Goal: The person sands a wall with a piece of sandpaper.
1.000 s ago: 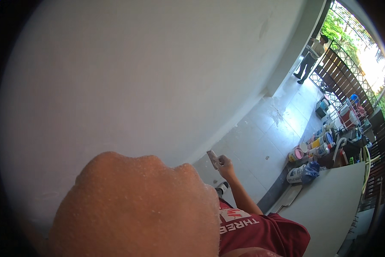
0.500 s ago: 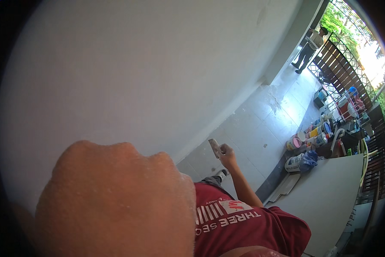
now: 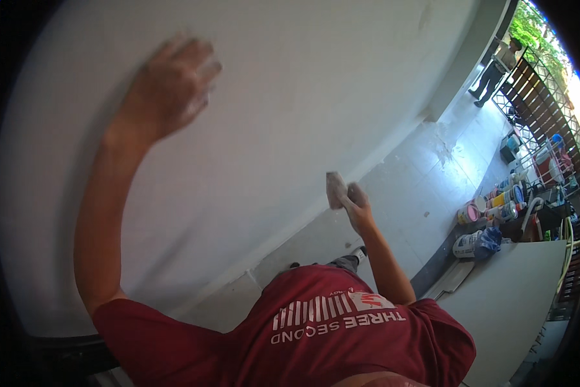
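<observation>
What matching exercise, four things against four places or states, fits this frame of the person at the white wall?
Things:
1. left hand
2. right hand
3. grey sanding block
4. paint tubs

Places or states:
A. standing on the tiled floor near the railing
B. raised high, palm flat against the white wall
C. held low, closed around a small block
D. gripped in a hand, a little off the wall

Pairs: 1-B, 2-C, 3-D, 4-A
</observation>
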The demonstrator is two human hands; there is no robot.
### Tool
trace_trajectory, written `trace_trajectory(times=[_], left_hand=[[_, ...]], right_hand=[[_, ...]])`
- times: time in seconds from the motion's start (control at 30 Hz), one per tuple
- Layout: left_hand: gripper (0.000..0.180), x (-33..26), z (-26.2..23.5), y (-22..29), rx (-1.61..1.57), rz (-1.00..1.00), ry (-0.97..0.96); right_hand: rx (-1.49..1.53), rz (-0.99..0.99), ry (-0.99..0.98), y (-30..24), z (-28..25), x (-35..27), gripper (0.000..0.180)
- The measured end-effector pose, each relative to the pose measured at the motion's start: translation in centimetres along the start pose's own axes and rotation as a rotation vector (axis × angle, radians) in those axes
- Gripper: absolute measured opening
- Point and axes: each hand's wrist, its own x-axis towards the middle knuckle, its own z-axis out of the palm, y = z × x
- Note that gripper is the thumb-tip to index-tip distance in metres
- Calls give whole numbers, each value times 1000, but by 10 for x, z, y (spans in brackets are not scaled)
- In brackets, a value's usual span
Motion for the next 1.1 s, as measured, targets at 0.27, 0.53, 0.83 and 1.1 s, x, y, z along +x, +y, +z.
trace_trajectory(times=[0.27,0.53,0.83,1.1], left_hand=[[83,33,23,-58,364,-25,233],[75,32,22,-44,233,-84,281],[73,33,18,-41,255,-30,320],[72,24,22,-45,288,-28,319]], right_hand=[[-439,-479,386,-50,108,116,33],[-276,-948,532,-41,247,132,40],[-299,-763,525,-31,301,127,61],[-221,-731,678,-80,263,169,61]])
